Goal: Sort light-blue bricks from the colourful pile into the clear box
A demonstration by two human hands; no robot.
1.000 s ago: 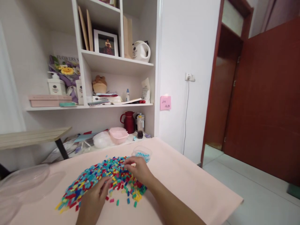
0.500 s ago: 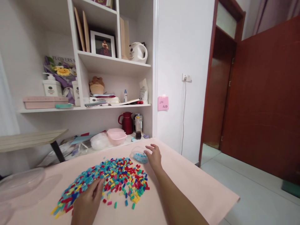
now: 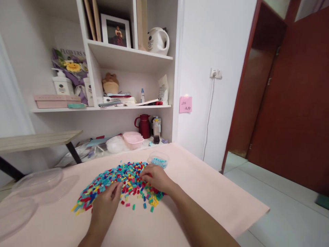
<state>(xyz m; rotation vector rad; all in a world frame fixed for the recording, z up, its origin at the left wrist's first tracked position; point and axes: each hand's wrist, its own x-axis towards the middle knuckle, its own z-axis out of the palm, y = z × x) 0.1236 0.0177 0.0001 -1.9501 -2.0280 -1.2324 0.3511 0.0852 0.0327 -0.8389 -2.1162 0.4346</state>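
Small coloured bricks (image 3: 128,176) lie in a wide loose pile on the pink-covered table (image 3: 200,192). At the pile's near left edge is my left hand (image 3: 106,200), its fingers curled and thumb pressed in; whatever they may hold is too small to make out. My right hand (image 3: 157,177) reaches over the right part of the pile, palm down, fingers bent and slightly apart with nothing visible between them. Just behind it stands a clear plastic tub (image 3: 166,164) with light-blue bricks (image 3: 158,162) inside.
Clear plastic lids or trays (image 3: 38,181) lie at the left of the table. A wooden-topped stand (image 3: 41,140) is beyond them. Behind the table are a pink basin (image 3: 133,140), a red jug (image 3: 144,127) and a bottle of dark liquid (image 3: 156,132) below the shelves.
My right hand has moved left and nearer, from the clear tub to the brick pile. My left hand stays curled at the pile's edge. The view has shifted slightly.
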